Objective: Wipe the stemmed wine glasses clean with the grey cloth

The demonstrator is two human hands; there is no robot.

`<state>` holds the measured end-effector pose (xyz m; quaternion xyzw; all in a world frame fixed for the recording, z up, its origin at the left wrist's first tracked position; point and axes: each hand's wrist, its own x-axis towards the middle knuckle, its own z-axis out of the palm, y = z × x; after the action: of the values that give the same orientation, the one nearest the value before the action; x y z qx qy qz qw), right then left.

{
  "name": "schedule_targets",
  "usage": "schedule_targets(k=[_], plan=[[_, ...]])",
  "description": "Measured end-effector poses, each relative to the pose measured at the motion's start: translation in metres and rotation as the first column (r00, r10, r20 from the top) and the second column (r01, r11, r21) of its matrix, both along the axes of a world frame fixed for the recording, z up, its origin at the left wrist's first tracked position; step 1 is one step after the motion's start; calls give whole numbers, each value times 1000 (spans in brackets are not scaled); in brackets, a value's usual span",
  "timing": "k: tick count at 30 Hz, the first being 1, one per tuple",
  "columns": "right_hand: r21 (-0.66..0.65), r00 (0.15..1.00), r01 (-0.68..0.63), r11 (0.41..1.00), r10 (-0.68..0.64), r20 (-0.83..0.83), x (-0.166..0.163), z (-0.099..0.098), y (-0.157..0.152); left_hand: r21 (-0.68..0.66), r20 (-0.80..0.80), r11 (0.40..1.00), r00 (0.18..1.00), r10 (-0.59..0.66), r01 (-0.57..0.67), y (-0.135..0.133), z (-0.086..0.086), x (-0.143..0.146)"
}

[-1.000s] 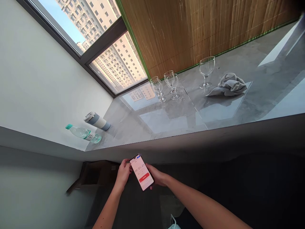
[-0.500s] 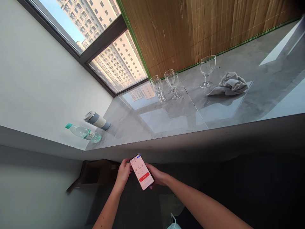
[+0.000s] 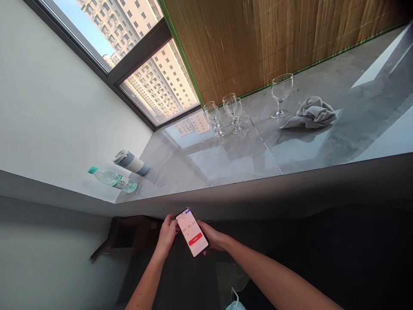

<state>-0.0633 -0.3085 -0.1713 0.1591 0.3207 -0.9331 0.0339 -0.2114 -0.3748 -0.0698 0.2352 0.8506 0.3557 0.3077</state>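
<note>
A smartphone point(image 3: 192, 233) is held between both hands, just below the front edge of the stone sill. Its pink screen reads 00:35:22 above a red button. My left hand point(image 3: 168, 234) grips the upper left edge, thumb along the side. On the other side my right hand point(image 3: 213, 236) wraps the right edge, with a fingertip showing near the bottom corner; its other fingers are hidden behind the phone.
On the grey sill point(image 3: 206, 176) stand several stemmed glasses point(image 3: 234, 110), one glass point(image 3: 282, 88) apart by a crumpled grey cloth point(image 3: 312, 114). A water bottle point(image 3: 112, 178) and a tumbler point(image 3: 131, 162) stand at the left end. Below is a brown box point(image 3: 134, 234).
</note>
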Motion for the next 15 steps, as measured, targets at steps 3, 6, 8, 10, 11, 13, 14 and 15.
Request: schedule_targets(k=[3, 6, 8, 10, 11, 13, 14, 15], plan=[[1, 1000, -5, 1000, 5, -1, -1, -1, 0, -4, -5, 1000, 1000, -2, 2, 0, 0, 0], [3, 1000, -8, 1000, 8, -2, -1, -2, -1, -2, -5, 1000, 1000, 8, -8, 0, 1, 1], [-2, 1000, -4, 1000, 4, -2, -1, -1, -1, 2, -2, 1000, 1000, 13, -13, 1, 1, 2], [-7, 1000, -6, 1000, 6, -3, -1, -1, -1, 6, -1, 1000, 1000, 16, -16, 1, 1, 2], [-7, 1000, -7, 1000, 7, -5, -1, 0, -1, 9, -2, 1000, 1000, 15, -15, 1, 1, 1], [-8, 1000, -5, 1000, 5, -12, 0, 1, 0, 13, -5, 1000, 1000, 12, -12, 1, 0, 1], [-9, 1000, -3, 1000, 2, -14, 0, 1, 0, 14, -7, 1000, 1000, 11, -10, 0, 0, 1], [-10, 1000, -1, 1000, 1, -12, 0, 1, 0, 14, -8, 1000, 1000, 8, -8, 0, 0, 1]])
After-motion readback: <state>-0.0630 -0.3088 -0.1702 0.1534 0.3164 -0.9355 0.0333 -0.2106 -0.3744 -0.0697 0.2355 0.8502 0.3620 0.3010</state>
